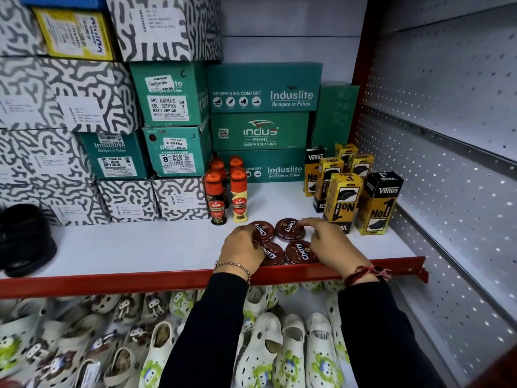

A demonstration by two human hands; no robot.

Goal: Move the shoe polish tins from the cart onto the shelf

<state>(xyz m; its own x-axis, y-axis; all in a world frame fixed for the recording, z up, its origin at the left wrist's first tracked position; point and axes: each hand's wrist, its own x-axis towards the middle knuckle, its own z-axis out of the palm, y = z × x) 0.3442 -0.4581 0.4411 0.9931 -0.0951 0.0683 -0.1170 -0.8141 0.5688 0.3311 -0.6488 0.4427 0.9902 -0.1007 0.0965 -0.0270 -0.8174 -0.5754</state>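
Several round dark-red "Cherry" shoe polish tins lie flat in a tight cluster near the front edge of the white shelf point(134, 247). The rear pair are one tin point(263, 229) and another point(288, 228); the front pair are one tin point(273, 254) and another point(300, 252). My left hand point(242, 246) curls against the two left tins and covers their left edges. My right hand point(333, 245) rests over the right tins, its fingertips on the rim of the rear right one. No cart is in view.
Kiwi polish bottles point(216, 200) stand just behind the tins, and yellow-black Venus boxes point(376, 203) to the right. Green and patterned shoe boxes point(263, 91) fill the back. A black shoe point(25, 242) lies far left. White clogs point(291, 351) fill the lower shelf below the red lip point(112, 282).
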